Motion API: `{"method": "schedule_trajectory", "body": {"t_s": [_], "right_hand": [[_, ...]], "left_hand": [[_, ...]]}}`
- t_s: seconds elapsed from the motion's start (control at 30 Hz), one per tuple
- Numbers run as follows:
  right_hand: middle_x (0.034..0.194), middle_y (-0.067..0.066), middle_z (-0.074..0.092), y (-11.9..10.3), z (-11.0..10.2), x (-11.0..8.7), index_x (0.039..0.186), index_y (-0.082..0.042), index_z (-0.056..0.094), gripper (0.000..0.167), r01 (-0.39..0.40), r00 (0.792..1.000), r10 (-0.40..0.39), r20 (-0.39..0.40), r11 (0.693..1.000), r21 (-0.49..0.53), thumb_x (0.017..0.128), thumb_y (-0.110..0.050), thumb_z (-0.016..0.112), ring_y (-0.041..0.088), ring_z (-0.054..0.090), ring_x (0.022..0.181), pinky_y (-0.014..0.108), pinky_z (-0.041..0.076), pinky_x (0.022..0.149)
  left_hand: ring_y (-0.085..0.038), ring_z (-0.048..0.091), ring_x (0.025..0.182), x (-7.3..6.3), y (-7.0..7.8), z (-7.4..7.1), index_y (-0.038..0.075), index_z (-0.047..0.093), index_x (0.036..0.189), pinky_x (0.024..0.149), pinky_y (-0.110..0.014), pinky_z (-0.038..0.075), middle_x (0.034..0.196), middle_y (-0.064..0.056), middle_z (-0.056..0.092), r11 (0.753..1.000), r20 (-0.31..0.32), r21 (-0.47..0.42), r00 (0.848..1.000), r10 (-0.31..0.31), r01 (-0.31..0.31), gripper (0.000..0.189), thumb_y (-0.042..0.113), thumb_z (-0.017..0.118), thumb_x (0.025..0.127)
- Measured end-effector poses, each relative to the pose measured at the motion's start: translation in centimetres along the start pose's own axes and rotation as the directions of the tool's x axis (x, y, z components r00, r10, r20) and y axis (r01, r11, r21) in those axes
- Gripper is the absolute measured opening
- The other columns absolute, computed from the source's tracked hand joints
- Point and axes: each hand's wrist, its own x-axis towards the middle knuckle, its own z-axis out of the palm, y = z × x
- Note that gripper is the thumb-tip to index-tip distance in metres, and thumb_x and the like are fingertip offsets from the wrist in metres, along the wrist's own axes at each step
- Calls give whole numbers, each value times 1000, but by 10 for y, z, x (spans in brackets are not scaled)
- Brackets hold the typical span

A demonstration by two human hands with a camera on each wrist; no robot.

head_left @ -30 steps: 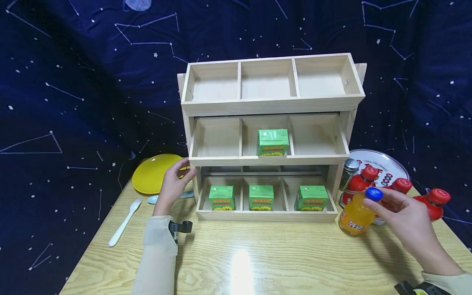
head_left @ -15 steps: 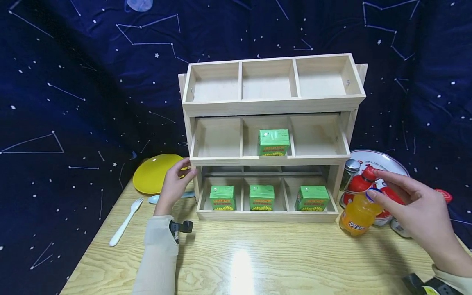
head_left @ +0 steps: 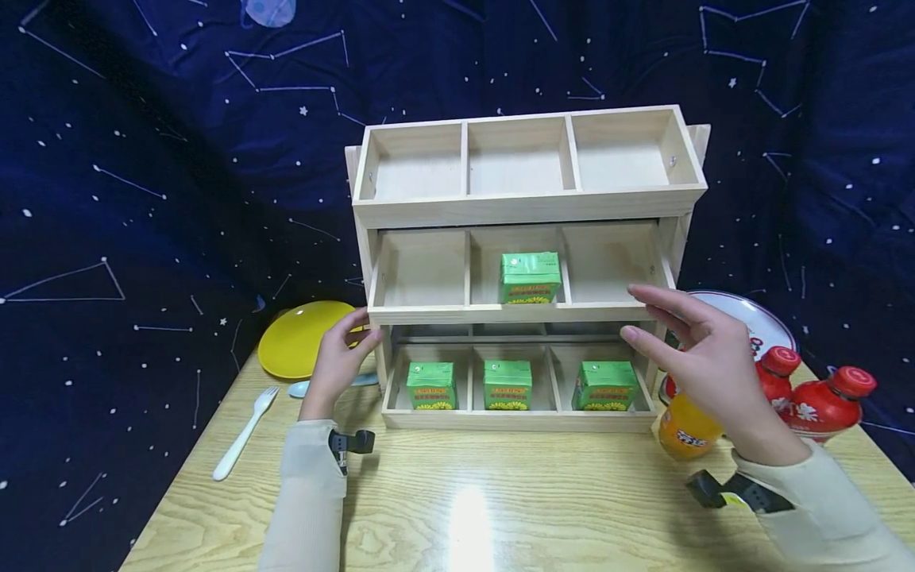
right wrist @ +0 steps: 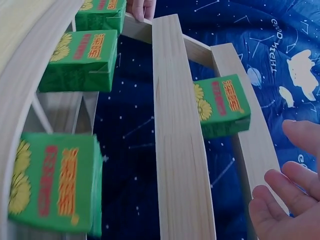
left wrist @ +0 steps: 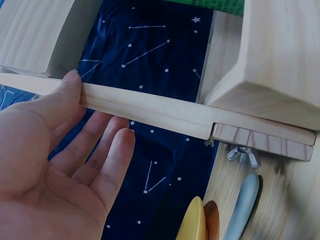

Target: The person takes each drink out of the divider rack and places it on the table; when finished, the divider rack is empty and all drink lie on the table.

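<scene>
One orange bottle (head_left: 688, 431), on the desk (head_left: 400, 492) right of the wooden rack (head_left: 529, 208); cap and upper part hidden behind the right hand (head_left: 715, 365). Right hand: fingers parted, holding nothing, before the middle tier's right end; contact unclear. Left hand (head_left: 339, 361): thumb and fingers gripping the rack's left upright. Four green cartons (head_left: 529, 278): three bottom tier, one middle. Red bottles (head_left: 822, 405), right, partly covered; white plate (head_left: 770, 322) beyond, cut off by the hand.

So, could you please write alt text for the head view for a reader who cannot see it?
A person's left hand holds the left side of a three-tier wooden rack, while the empty right hand hovers by its right end. Four green boxes sit inside: one in the middle tier, three below.
</scene>
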Motion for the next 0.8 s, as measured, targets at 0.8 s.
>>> {"method": "schedule_trajectory", "body": {"t_s": [0.8], "right_hand": [[125,13,62,-2,79,75,134,-5,58,54,24,994,-51,100,966,258,84,-1,78,19,60,112,23,51,94]], "left_hand": [[-34,58,117,1,-2,0,14,55,140,97,-46,52,132,-10,59,999,-4,-23,1000,24,-24,49,23,70,94]]}}
